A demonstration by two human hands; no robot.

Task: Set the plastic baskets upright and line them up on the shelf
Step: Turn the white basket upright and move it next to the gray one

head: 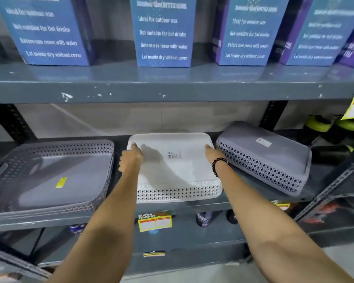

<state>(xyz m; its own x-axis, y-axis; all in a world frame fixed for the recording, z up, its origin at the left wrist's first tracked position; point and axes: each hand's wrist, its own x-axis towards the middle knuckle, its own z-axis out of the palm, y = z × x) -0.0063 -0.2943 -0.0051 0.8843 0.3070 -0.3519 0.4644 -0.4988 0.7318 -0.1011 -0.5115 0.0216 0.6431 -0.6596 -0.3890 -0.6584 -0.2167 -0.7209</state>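
Fingers of both hands press flat on the upturned white basket [172, 160] between two grey baskets.

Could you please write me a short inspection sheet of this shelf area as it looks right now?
Surface: grey metal shelf, paint chipped on the shelf edge above.
Job's things: grey basket stack at left, upright; white basket in the middle, upside down; grey basket at right, upside down and tilted.
Clutter: yellow price tags on the shelf front.
Grippers: left hand and right hand rest on the white basket's far corners; whether the fingers grip is unclear. Bead bracelet on the right wrist.
Cables: nothing seen.
Surroundings: blue boxes on the shelf above; black and yellow items at far right.
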